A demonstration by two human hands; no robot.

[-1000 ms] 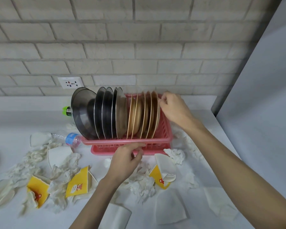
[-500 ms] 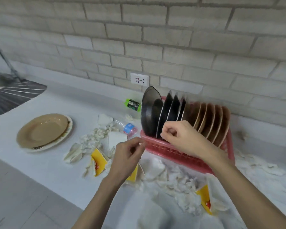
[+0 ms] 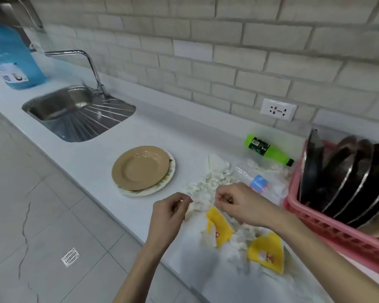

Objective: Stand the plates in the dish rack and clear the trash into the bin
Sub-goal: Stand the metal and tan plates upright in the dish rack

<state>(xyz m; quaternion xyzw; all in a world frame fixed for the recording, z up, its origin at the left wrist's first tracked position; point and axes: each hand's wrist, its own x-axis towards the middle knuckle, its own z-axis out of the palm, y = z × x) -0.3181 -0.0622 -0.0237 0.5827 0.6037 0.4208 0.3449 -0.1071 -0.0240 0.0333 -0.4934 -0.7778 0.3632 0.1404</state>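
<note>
One second before, the right hand [image 3: 239,204] was at the last tan plate in the pink dish rack [image 3: 315,226] and the left hand [image 3: 170,212] was at the front rim of the rack. Now both hands had left the rack and hung side by side over the crumpled tissue [image 3: 208,186], and the view had turned to the left along the counter [image 3: 162,132]. The grip of each hand was released: the fingers were loosely curled and nothing could be seen inside them. The racked plates [image 3: 348,178] stood on edge at the right border of the view. Two plates were not yet in the rack: a tan plate [image 3: 140,167] lay flat on a floral plate [image 3: 172,171], between the sink [image 3: 74,112] and the trash. This probably meant that the person was going for this stack next. The trash seemed untouched: torn yellow paper cups [image 3: 219,226], tissue, a clear bottle with a blue cap [image 3: 258,183] and a green bottle [image 3: 267,149] all lay on the counter. No bin was in view.
</note>
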